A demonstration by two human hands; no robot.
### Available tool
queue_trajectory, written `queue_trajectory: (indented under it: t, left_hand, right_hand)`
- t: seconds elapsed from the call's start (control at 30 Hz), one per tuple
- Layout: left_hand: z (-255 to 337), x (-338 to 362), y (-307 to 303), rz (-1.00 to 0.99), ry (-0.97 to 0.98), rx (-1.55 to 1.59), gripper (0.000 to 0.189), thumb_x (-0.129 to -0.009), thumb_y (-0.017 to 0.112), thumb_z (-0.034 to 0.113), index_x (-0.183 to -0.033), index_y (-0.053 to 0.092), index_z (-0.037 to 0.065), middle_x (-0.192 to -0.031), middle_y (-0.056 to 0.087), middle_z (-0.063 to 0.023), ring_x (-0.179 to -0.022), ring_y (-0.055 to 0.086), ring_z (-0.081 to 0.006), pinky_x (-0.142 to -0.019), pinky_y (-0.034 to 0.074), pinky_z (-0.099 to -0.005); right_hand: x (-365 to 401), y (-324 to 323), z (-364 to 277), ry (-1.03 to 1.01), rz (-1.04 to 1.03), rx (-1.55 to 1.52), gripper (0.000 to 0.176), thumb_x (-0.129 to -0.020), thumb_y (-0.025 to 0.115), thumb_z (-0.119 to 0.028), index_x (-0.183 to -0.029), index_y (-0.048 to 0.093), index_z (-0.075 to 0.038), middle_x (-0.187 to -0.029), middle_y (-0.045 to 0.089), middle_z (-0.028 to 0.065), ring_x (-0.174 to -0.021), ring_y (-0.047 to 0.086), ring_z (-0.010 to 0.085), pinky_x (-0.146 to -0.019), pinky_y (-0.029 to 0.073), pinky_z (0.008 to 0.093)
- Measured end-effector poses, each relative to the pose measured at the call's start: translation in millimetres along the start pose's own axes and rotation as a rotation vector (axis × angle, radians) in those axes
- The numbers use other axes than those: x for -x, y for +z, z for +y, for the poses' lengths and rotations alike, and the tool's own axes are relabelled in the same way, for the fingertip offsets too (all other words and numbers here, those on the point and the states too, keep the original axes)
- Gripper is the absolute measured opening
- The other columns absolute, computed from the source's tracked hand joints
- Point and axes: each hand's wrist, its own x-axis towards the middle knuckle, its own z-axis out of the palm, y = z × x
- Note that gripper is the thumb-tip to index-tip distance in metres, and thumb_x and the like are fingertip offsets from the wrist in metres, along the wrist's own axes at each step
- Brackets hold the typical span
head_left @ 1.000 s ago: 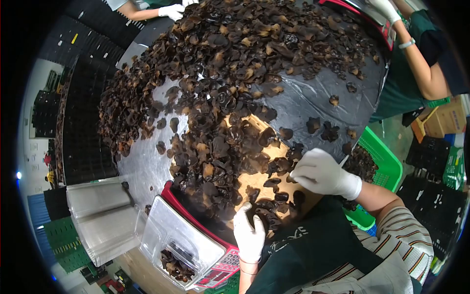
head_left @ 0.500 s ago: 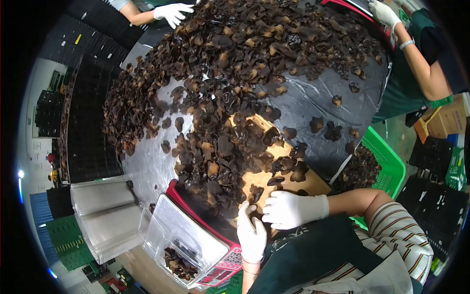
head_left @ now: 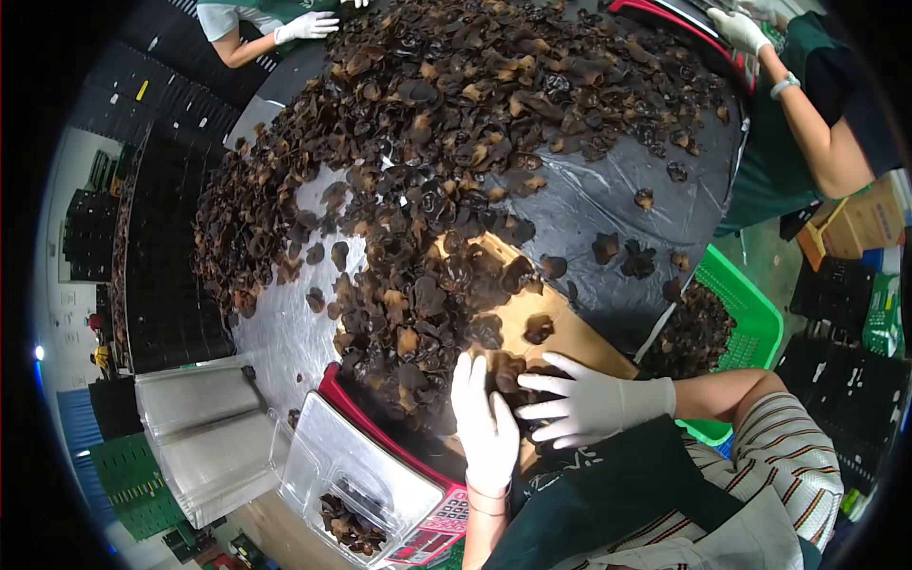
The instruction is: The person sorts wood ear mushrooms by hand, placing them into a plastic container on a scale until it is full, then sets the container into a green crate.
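Dark brown wood ear mushrooms (head_left: 408,304) lie heaped on a light wooden board (head_left: 594,337) in front of me. My left hand (head_left: 486,426), in a white glove, rests at the near edge of the heap, fingers stretched out and thumb apart. To its right is my right hand (head_left: 598,404), also gloved, with fingers spread low over the board. A few mushrooms (head_left: 506,372) sit between the two hands, against the fingertips. Neither hand is closed around one. One single mushroom (head_left: 539,329) lies apart on the bare wood.
Left of my hands is a red-edged scale (head_left: 380,427) bearing a clear plastic box (head_left: 328,475) with mushrooms inside. A green basket (head_left: 750,309) of mushrooms stands at the right. A large mushroom pile (head_left: 456,85) covers the far table. Two co-workers' gloved hands (head_left: 306,28) (head_left: 739,30) show beyond.
My right hand has opened from curled to spread fingers. Mushrooms on the board's near right have been drawn toward my left hand, baring more wood. The far-left co-worker's hand has pulled back.
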Motion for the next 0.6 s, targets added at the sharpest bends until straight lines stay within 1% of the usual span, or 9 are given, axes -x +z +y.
queue_trajectory:
  t: [0.1, 0.13, 0.17, 0.2, 0.23, 0.3, 0.4, 0.5, 0.6]
  left_hand:
    - [-0.7, -14.0, 7.9, -0.066, 0.081, -0.082, 0.055, -0.081, 0.05, -0.003, -0.136, 0.047, 0.0, -0.143, 0.041, -0.0256, -0.131, 0.041, -0.0401, -0.111, 0.032, -0.0449]
    - [2.0, -14.7, 8.8, -0.091, 0.107, -0.105, 0.059, -0.077, 0.051, -0.005, -0.136, 0.047, 0.002, -0.143, 0.04, -0.026, -0.13, 0.041, -0.0407, -0.111, 0.032, -0.0456]
    - [0.2, -12.0, 10.9, -0.088, 0.156, -0.149, 0.058, -0.078, 0.051, -0.005, -0.135, 0.049, 0.004, -0.141, 0.042, -0.026, -0.13, 0.042, -0.0403, -0.111, 0.032, -0.0462]
    - [-2.4, -9.4, 11.3, -0.087, 0.155, -0.139, 0.057, -0.077, 0.051, -0.006, -0.133, 0.051, 0.004, -0.14, 0.044, -0.0251, -0.129, 0.043, -0.0399, -0.111, 0.032, -0.0464]
    - [-4.3, -6.8, 10.7, -0.086, 0.153, -0.128, 0.055, -0.077, 0.051, -0.006, -0.131, 0.053, 0.004, -0.139, 0.045, -0.0243, -0.128, 0.044, -0.0395, -0.11, 0.033, -0.0466]
    - [-7.8, 0.3, 4.8, -0.139, 0.133, -0.104, 0.053, -0.077, 0.051, -0.007, -0.128, 0.055, 0.004, -0.138, 0.047, -0.0228, -0.126, 0.045, -0.0392, -0.109, 0.033, -0.0462]
    - [-4.6, 8.7, -1.2, -0.162, 0.073, -0.059, 0.048, -0.076, 0.05, -0.007, -0.123, 0.058, 0.004, -0.136, 0.049, -0.0209, -0.125, 0.046, -0.0385, -0.109, 0.034, -0.0456]
    - [0.3, 16.8, -7.3, -0.185, 0.035, -0.003, 0.044, -0.076, 0.049, -0.007, -0.117, 0.06, 0.005, -0.134, 0.05, -0.02, -0.125, 0.045, -0.0383, -0.109, 0.033, -0.0454]
    - [0.8, 23.8, -9.7, -0.2, 0.031, 0.01, 0.039, -0.076, 0.048, -0.007, -0.11, 0.061, 0.006, -0.131, 0.052, -0.0196, -0.126, 0.044, -0.0389, -0.109, 0.032, -0.0456]
  right_hand:
    - [-5.9, -20.0, 16.0, 0.035, 0.155, -0.154, 0.014, -0.083, 0.067, -0.027, -0.093, 0.069, -0.017, -0.109, 0.064, -0.0001, -0.115, 0.053, 0.0247, -0.102, 0.036, 0.0543]
    - [-17.7, -36.4, 23.5, 0.077, 0.241, -0.127, 0.009, -0.083, 0.063, -0.02, -0.087, 0.069, -0.015, -0.098, 0.065, 0.0003, -0.1, 0.057, 0.0217, -0.096, 0.039, 0.048]
    - [-22.6, -50.2, 34.6, 0.239, 0.156, -0.092, 0.008, -0.083, 0.063, -0.017, -0.086, 0.068, -0.011, -0.095, 0.066, 0.0018, -0.095, 0.059, 0.0242, -0.09, 0.042, 0.0437]
    - [-23.3, -51.2, 46.9, 0.262, 0.319, 0.001, 0.008, -0.083, 0.063, -0.015, -0.087, 0.067, -0.01, -0.097, 0.066, 0.0047, -0.094, 0.06, 0.0261, -0.09, 0.043, 0.0418]
    - [-26.1, -40.7, 62.6, 0.336, 0.509, 0.085, 0.014, -0.082, 0.063, -0.015, -0.094, 0.066, -0.008, -0.102, 0.065, 0.006, -0.097, 0.06, 0.0274, -0.088, 0.043, 0.0417]
    - [-27.3, -36.5, 83.2, 0.391, 0.598, 0.134, 0.024, -0.08, 0.063, -0.013, -0.103, 0.065, -0.009, -0.108, 0.064, 0.0066, -0.104, 0.057, 0.0279, -0.092, 0.041, 0.0417]
    - [-33.7, -23.9, 98.9, 0.415, 0.468, 0.363, 0.031, -0.078, 0.064, -0.012, -0.11, 0.064, -0.009, -0.11, 0.063, 0.0057, -0.106, 0.055, 0.0269, -0.094, 0.038, 0.0416]
    - [-33.9, -17.3, 95.0, 0.413, 0.396, 0.4, 0.035, -0.076, 0.065, -0.011, -0.111, 0.064, -0.01, -0.107, 0.063, 0.0048, -0.105, 0.053, 0.0255, -0.094, 0.036, 0.042]
    - [-26.7, -14.9, 95.8, 0.369, 0.397, 0.428, 0.036, -0.075, 0.065, -0.016, -0.111, 0.064, -0.011, -0.103, 0.061, 0.0037, -0.1, 0.052, 0.0241, -0.09, 0.037, 0.0417]
